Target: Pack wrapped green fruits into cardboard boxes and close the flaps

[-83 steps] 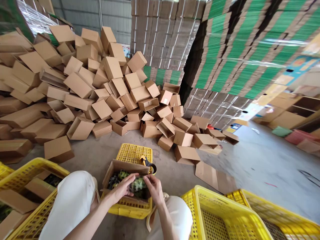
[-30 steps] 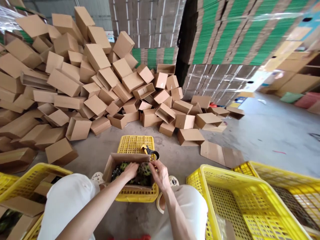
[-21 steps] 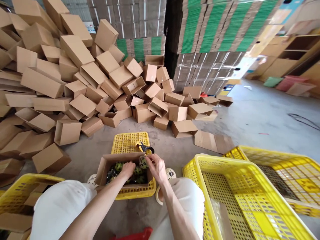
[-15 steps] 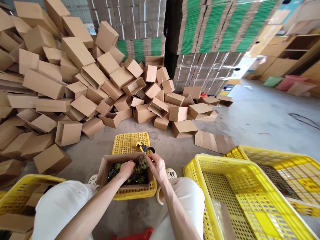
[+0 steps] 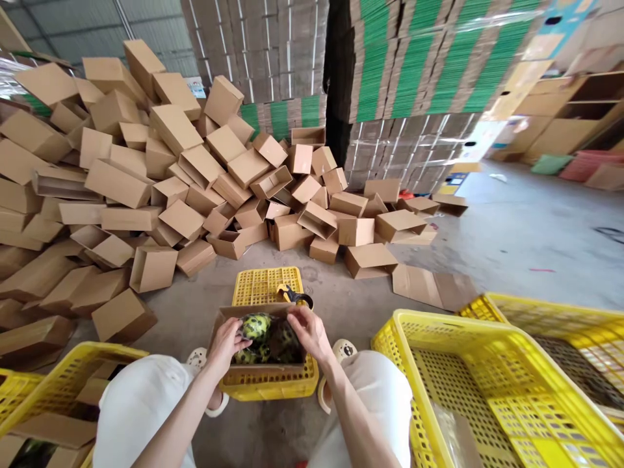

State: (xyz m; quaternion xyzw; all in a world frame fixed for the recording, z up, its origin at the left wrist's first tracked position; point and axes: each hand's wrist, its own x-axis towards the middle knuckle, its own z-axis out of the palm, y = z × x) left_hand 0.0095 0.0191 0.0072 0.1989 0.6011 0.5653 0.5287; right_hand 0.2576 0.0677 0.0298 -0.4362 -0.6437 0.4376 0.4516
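Observation:
An open cardboard box point(image 5: 263, 368) stands on an upturned yellow crate point(image 5: 270, 390) between my knees. Green and dark mottled items, seemingly in clear plastic, lie inside; one bright green piece point(image 5: 256, 327) is on top at the left. My left hand point(image 5: 229, 338) reaches over the box's left side, fingers apart and touching that piece. My right hand point(image 5: 308, 330) is at the right rim, its fingers bent at the box's edge; what they hold, if anything, is hidden. Just behind the box, a yellow and black tape dispenser point(image 5: 294, 296) rests on the crate.
A large heap of small cardboard boxes point(image 5: 180, 218) fills the floor ahead and left. Yellow crates stand at the right point(image 5: 468, 325) and lower left point(image 5: 82, 354). Stacked flat cartons point(image 5: 409, 71) rise behind. A flattened carton point(image 5: 429, 286) lies right of centre.
The view has shifted, so the scene sits lower and further right. My left hand has moved to the box's left side. The bright green piece now shows on top; my right hand has lowered to the rim.

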